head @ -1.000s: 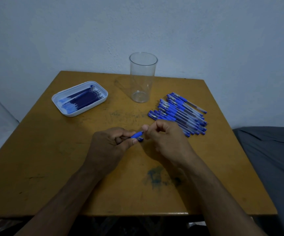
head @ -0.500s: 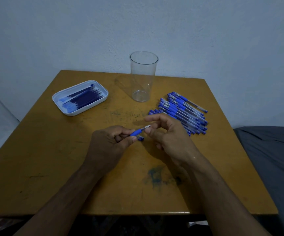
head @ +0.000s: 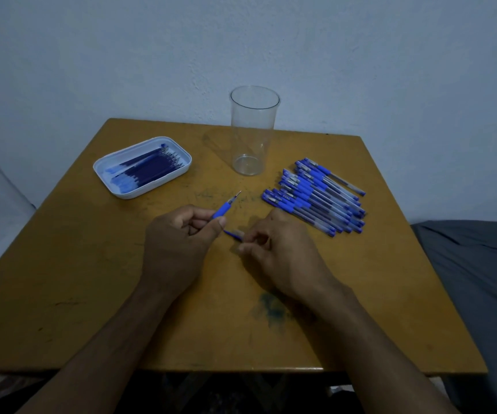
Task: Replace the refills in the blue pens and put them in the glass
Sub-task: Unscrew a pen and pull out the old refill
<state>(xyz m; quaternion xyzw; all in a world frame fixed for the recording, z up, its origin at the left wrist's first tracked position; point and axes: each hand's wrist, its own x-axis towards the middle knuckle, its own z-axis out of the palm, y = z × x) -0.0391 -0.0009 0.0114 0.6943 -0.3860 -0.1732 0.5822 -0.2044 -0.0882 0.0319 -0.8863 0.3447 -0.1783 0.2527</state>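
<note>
While both hands work at the middle of the surface, the items stand as listed.

Left hand (head: 178, 243): grip closed round a blue pen (head: 225, 206); fingers and thumb curled about its barrel, the blue sleeve and metal tip sticking out beyond the fingers, pointing up and away toward the glass.
Right hand (head: 280, 249): fingers curled, grip pinching a small blue piece (head: 233, 233) at the fingertips; the piece lies low, just beside the left thumb. Whether it is a cap or another pen part cannot be told.
Pen in hand: held above the surface, tilted, apart from the pile and from the glass.
Glass (head: 253, 132): clear, tall, upright, at the far middle of the surface; nothing seen inside.
Pens, pile (head: 316, 198): many blue pens lying side by side in a loose heap to the right of the glass, near the right hand but not touching it.
Tray (head: 140, 191): pale, shallow, rounded corners, at the far left; set at an angle.
Refills (head: 145, 168): dark blue, lying together lengthwise in the tray.
Surface (head: 92, 279): yellow-brown top, scuffed, with a dark blue-green stain near the right forearm.
Wall (head: 122, 55): pale, plain, behind the surface.
Cloth (head: 480, 279): grey, at the right edge.
</note>
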